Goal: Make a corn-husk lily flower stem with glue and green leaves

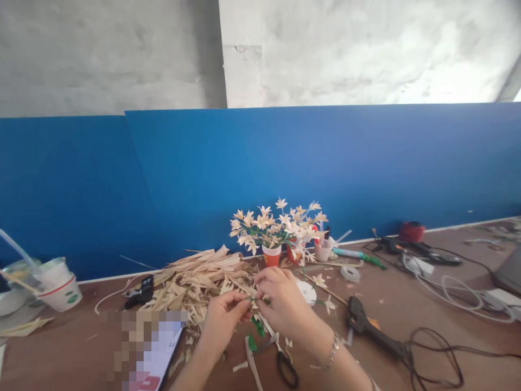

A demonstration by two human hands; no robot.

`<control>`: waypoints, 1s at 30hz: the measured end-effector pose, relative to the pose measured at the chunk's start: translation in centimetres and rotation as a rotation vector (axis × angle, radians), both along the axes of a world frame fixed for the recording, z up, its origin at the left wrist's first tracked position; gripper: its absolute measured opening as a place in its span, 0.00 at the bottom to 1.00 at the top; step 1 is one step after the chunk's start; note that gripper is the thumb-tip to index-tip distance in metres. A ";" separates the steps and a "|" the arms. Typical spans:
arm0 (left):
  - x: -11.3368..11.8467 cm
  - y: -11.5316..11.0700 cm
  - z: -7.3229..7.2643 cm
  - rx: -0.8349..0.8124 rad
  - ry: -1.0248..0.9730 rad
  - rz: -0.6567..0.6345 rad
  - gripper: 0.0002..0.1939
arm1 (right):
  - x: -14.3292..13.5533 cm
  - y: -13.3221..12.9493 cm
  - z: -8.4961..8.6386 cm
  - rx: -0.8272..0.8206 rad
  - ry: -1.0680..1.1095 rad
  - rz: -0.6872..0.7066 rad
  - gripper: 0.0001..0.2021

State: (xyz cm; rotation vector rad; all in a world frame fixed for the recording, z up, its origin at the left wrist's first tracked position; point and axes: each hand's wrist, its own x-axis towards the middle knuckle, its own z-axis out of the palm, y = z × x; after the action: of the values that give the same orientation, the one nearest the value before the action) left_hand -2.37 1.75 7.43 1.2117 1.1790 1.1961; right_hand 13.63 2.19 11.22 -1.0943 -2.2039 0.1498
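Fingertips of my left hand (222,321) and my right hand (285,304) meet in front of the dried husk pile. Both are closed in a pinch on a thin green stem (253,298), mostly covered by the fingers. Just below hang small green leaf-like pieces (258,326); whether they join the stem I cannot tell. Scissors (287,369) with black handles lie under my right wrist. Behind the hands, cream artificial flowers (264,221) on green stems stand in a red and white cup (271,255).
A pile of dried husk strips (203,271) spreads to the left, with a phone (160,347) nearer me. Stacked cups (61,288) stand far left. On the right lie a glue gun (374,331) with its cable, a tape roll (350,273) and white cords (451,293). A blue partition (325,157) rises behind.
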 end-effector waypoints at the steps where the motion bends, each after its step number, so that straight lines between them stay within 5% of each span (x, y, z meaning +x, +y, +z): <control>1: 0.0 0.0 0.0 0.003 -0.001 0.004 0.08 | 0.0 -0.1 0.1 -0.002 0.016 0.005 0.07; 6: -0.2 -0.1 0.5 0.074 0.027 0.000 0.06 | 0.4 -0.2 0.4 -0.148 0.159 0.067 0.06; 16: -0.3 -1.1 0.9 0.186 0.088 -0.112 0.04 | 1.3 1.0 0.5 -0.778 0.419 0.303 0.04; 24: 0.4 -0.8 0.4 0.099 0.064 0.009 0.09 | 0.1 -0.3 -0.2 -0.180 0.082 0.019 0.08; 30: -0.1 -0.7 0.7 -0.087 0.138 -0.039 0.11 | -0.4 -0.3 -0.1 0.028 -0.012 -0.016 0.06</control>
State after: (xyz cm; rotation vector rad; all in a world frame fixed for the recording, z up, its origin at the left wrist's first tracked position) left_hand -2.44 1.03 8.08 1.2612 1.2899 1.0347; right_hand 13.26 1.89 11.16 -1.1002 -2.2006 0.1048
